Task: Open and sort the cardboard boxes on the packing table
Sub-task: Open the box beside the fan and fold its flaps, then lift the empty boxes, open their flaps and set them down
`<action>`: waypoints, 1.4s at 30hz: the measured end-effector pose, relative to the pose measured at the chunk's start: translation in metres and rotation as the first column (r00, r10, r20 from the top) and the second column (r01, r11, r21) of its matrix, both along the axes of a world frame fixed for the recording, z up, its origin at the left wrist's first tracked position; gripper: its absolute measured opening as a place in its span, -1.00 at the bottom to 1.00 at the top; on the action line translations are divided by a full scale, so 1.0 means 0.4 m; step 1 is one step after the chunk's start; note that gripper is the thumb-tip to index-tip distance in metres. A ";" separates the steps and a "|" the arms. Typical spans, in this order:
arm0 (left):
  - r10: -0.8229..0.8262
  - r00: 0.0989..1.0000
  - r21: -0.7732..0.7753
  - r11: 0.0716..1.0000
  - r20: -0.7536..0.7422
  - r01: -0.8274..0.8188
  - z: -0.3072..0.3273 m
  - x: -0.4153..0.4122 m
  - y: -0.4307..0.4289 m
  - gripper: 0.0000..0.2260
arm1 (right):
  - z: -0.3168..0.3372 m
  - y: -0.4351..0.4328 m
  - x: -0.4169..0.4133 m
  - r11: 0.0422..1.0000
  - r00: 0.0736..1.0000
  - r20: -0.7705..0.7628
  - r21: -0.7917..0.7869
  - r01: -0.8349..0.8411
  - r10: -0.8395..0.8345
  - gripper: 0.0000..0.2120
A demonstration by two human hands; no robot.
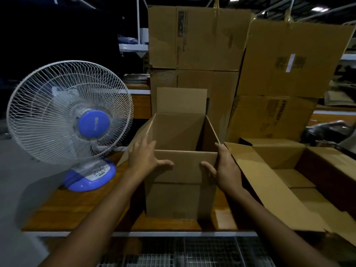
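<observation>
Fingers (142, 142) of the left hand (144, 157) lie straight and close together along the left side of the open cardboard box (183, 198), reaching toward its far end. The left thumb (166, 162) is spread wide across the near wall just under the rim. The right hand (226, 170) mirrors it on the box's right side. Its thumb (208, 167) is splayed over the near wall, pointing left, and only the top finger (220, 147) shows along the right wall, so I cannot tell how the others lie. The box stands upright between the two palms, at the near middle of the wooden packing table (67, 205). Its far flap (181, 100) stands up, its near flap is folded down against the front, and its left flap (133, 144) angles outward under the left hand.

Just right of the right hand sits a second open box (279, 157), its long flap (269, 189) splayed toward the near edge. Beyond both, closed cartons are stacked in two piles, one at the far middle (194, 39) and one at the far right (289, 60). A white and blue table fan (69, 112) stands on the table to the left.
</observation>
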State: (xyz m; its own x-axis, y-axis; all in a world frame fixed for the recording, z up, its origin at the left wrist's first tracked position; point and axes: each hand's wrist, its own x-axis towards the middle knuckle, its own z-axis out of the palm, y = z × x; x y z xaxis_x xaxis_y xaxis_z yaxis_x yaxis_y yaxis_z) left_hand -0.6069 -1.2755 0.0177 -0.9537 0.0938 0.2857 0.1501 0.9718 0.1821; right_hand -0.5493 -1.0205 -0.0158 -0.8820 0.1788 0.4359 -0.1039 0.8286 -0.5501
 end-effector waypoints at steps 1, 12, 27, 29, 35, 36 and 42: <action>-0.004 1.000 0.006 1.000 0.014 0.004 0.004 0.002 -0.003 0.05 | 0.007 0.000 0.001 1.000 1.000 0.010 0.001 -0.005 0.005 -0.14; -0.284 0.924 0.178 0.926 -0.255 0.334 0.057 0.299 0.227 -0.42 | 0.098 0.118 0.244 0.989 0.999 -0.018 0.146 0.035 -0.032 -0.28; -0.664 0.643 0.452 0.473 -0.381 0.756 -0.040 1.032 0.919 -0.43 | -0.012 0.651 1.166 0.928 0.916 -0.154 -0.088 0.361 -0.371 -0.31; -0.697 0.603 0.462 0.419 -0.388 0.782 -0.043 1.082 1.008 -0.45 | -0.017 0.730 1.242 0.900 0.885 -0.164 -0.103 0.424 -0.436 -0.30; -0.777 0.515 0.484 0.315 -0.362 0.816 -0.055 1.178 1.294 -0.42 | -0.014 0.960 1.378 0.806 0.781 -0.199 -0.161 0.570 -0.592 -0.30; -0.787 0.498 0.487 0.296 -0.363 0.822 -0.060 1.184 1.343 -0.41 | -0.014 1.001 1.386 0.793 0.767 -0.201 -0.168 0.586 -0.609 -0.30; -0.827 0.387 0.456 0.182 -0.409 0.871 -0.042 1.141 1.657 -0.40 | 0.006 1.272 1.366 0.734 0.696 -0.238 -0.149 0.663 -0.677 -0.32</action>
